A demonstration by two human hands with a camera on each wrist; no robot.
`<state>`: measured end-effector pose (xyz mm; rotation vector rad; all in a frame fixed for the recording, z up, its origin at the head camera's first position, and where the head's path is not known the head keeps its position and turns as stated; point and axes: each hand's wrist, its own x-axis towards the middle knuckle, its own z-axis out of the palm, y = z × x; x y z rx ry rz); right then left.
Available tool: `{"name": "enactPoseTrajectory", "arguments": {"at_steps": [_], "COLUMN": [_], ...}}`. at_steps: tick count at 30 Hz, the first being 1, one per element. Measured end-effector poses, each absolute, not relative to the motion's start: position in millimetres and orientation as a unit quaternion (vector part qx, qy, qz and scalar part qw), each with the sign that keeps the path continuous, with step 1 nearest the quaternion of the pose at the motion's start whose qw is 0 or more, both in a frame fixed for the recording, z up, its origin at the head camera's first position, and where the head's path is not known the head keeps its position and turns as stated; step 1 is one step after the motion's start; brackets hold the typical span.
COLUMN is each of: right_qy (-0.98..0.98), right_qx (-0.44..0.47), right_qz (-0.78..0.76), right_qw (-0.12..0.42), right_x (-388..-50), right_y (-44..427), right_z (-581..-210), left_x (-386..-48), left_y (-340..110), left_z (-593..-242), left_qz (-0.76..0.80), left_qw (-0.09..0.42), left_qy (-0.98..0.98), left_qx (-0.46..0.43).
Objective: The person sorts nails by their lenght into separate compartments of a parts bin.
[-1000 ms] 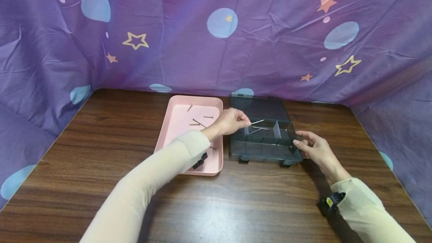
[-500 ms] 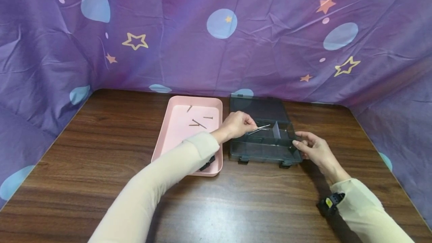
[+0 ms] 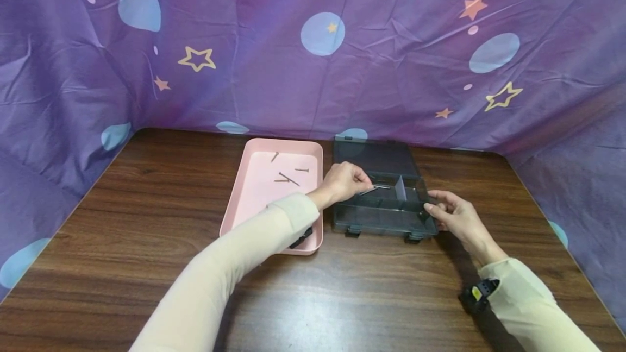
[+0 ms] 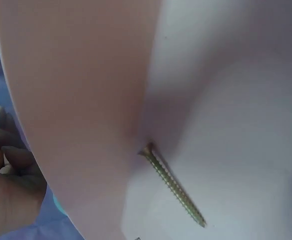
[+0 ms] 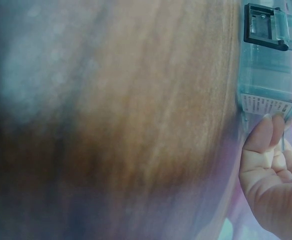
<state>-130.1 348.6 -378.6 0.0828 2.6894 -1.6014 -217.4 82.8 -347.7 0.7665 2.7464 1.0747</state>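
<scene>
My left hand (image 3: 344, 181) reaches over the pink tray into the open dark translucent organizer box (image 3: 381, 224), thumb and fingertips together in a middle compartment. Whether they still pinch a nail is hidden. Thin silver nails (image 3: 382, 187) lie beside the fingertips. With thumb and fingers, my right hand (image 3: 457, 219) grips the box's right front corner; the right wrist view shows this hand (image 5: 273, 175) at a box end bearing a white label. Several brownish screws (image 3: 288, 179) lie in the pink tray (image 3: 235, 200). Up close in the left wrist view, one brass-coloured screw (image 4: 174, 186) shows its thread.
The box lid (image 3: 374, 156) lies folded back towards the purple curtain (image 3: 264, 86). A pale divider (image 3: 401, 188) stands inside the box. Two dark latches (image 3: 353, 231) hang at its front. All rests on a dark wooden table (image 3: 323, 308).
My left hand has moved right and slightly nearer, its fingertips dropping into the compartment. The silver nail it pinched no longer shows at its fingertips. My right hand stays at the box corner.
</scene>
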Motion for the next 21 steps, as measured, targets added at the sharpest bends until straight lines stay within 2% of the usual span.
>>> {"name": "enactPoseTrajectory", "arguments": {"at_steps": [21], "right_qy": [0.861], "right_qx": [0.028], "right_qz": [-0.507], "right_qw": [0.014], "right_x": [-129.4], "right_y": [348.4], "right_z": [-376.2], "left_x": [-220.1], "left_y": [54.6], "left_z": [-338.2], "left_qz": [0.409], "left_qw": [0.074], "left_qy": [0.871], "left_qx": [0.262]}}
